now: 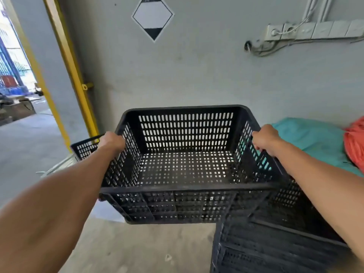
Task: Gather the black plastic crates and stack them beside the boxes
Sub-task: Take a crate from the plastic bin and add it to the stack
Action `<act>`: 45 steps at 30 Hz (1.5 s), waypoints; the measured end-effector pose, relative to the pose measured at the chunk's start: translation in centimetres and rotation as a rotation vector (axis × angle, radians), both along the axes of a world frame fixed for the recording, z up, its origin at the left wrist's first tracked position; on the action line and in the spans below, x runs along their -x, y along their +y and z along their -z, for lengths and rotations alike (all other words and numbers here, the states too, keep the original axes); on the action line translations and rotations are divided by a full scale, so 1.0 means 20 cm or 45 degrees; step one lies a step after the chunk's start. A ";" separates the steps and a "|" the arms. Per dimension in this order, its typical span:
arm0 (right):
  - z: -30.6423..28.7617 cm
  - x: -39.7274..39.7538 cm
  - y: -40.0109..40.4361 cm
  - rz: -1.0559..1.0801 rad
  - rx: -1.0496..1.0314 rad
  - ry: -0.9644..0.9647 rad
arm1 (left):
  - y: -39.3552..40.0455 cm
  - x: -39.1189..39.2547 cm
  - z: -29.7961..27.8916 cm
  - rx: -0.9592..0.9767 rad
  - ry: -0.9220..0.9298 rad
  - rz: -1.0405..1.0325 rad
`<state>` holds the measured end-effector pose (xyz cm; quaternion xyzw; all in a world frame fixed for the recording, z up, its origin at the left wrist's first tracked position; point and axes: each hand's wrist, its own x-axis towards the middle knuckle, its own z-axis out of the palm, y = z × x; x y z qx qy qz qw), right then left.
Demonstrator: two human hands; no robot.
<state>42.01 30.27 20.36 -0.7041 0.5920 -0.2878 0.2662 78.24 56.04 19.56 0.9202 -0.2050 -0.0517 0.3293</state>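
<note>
I hold an empty black perforated plastic crate (185,192) in the air in front of me, level and open side up. My left hand (112,142) grips the rim of its left side and my right hand (266,139) grips the rim of its right side. A stack of black crates (275,247) stands on the floor at the lower right, partly under the held crate and my right arm. Part of another black crate (84,147) shows behind my left hand, near the wall.
A grey wall is close ahead, with a diamond sign (152,16) and sockets with cables (307,32). A teal sack (313,140) and an orange bundle (354,144) lie at the right. A yellow door frame (69,62) opens left onto a concrete floor (23,146).
</note>
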 end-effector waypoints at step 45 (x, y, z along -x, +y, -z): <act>0.39 1.66 -1.17 0.139 -0.356 0.165 | -1.82 1.30 0.29 -0.196 0.364 0.592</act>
